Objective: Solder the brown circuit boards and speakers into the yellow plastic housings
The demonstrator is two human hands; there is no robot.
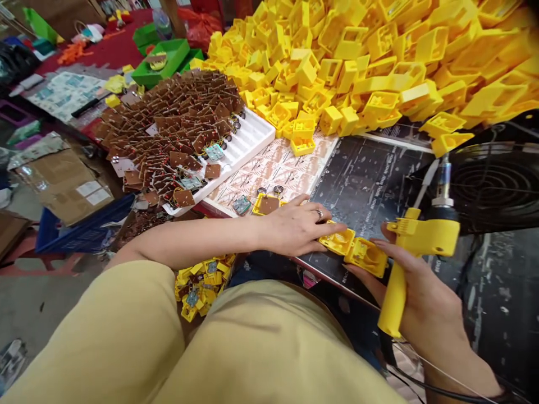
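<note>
Two yellow plastic housings lie side by side at the front edge of the black work surface. My left hand, with a ring on one finger, has its fingertips closed on the left housing. The right housing sits between the thumb and fingers of my right hand. A yellow soldering gun is also in my right hand, its metal tip pointing up and away. Beyond my left wrist, another yellow housing holds a brown circuit board, with small round parts and a greenish board beside it.
Many yellow housings are heaped across the back. Brown circuit boards fill a white foam tray at the left. A black fan stands right. Below the table are a blue crate and filled housings.
</note>
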